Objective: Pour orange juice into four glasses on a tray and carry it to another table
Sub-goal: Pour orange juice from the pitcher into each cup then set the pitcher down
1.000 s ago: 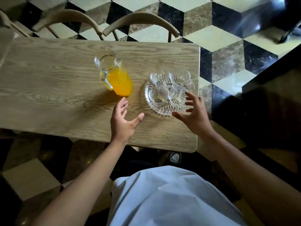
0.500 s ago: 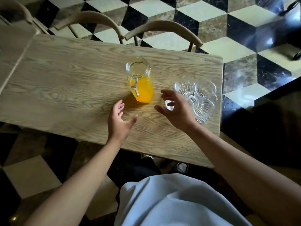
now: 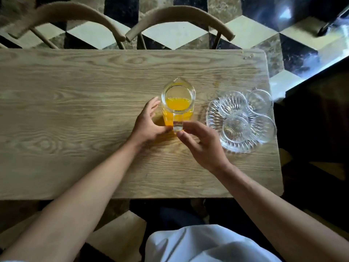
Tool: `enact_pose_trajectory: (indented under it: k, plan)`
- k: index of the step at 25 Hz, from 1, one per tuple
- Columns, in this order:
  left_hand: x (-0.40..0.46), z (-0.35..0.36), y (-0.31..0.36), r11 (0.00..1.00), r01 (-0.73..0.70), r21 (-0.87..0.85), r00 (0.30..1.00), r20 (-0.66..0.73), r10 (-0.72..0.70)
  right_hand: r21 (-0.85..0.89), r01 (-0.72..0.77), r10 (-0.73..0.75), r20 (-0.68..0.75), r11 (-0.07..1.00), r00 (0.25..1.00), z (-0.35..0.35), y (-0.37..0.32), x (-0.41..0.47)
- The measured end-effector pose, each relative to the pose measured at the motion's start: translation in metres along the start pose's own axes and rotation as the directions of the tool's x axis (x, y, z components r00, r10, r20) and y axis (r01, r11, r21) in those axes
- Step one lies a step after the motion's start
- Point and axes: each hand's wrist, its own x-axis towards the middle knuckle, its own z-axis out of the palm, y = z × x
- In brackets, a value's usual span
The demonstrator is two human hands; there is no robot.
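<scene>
Both hands close on the jug, handle facing the near edge, right hand nearest it, fingers loose, gripping nothing.

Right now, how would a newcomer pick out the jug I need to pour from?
On the wooden table, look left of the glass tray holding four empty glasses. The jug stands between both hands, the only vessel with orange juice inside.

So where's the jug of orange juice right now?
In the head view the jug stands mid-table, left of the glass tray, with the left hand beside it and the right hand at its handle.
</scene>
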Motion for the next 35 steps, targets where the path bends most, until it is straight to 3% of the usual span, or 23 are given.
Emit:
enact_pose_trajectory:
  k: [5, 13, 20, 26, 35]
  plan:
    - [0.035, -0.012, 0.005, 0.991, -0.092, 0.102, 0.954, 0.295, 0.058, 0.075, 0.011, -0.01, -0.013, 0.997, 1.0, 0.001, -0.005, -0.005]
    - [0.045, -0.016, 0.011, 0.956, -0.25, 0.156, 0.922, 0.341, 0.185, 0.09, 0.062, -0.059, -0.03, 0.994, 0.998, 0.005, -0.014, 0.0]
    - [0.035, -0.015, 0.014, 0.929, -0.292, 0.229, 0.937, 0.264, 0.229, 0.117, 0.048, -0.039, -0.08, 0.992, 0.996, 0.011, -0.017, -0.008]
    - [0.009, -0.002, 0.009, 0.948, -0.194, 0.251, 0.978, 0.123, 0.167, 0.104, 0.014, -0.003, -0.097, 0.995, 0.995, 0.002, -0.022, -0.016]
    - [-0.051, 0.028, 0.02, 0.978, -0.075, 0.195, 0.991, -0.093, 0.095, 0.117, 0.034, -0.033, -0.013, 0.993, 0.999, -0.028, -0.032, -0.047]
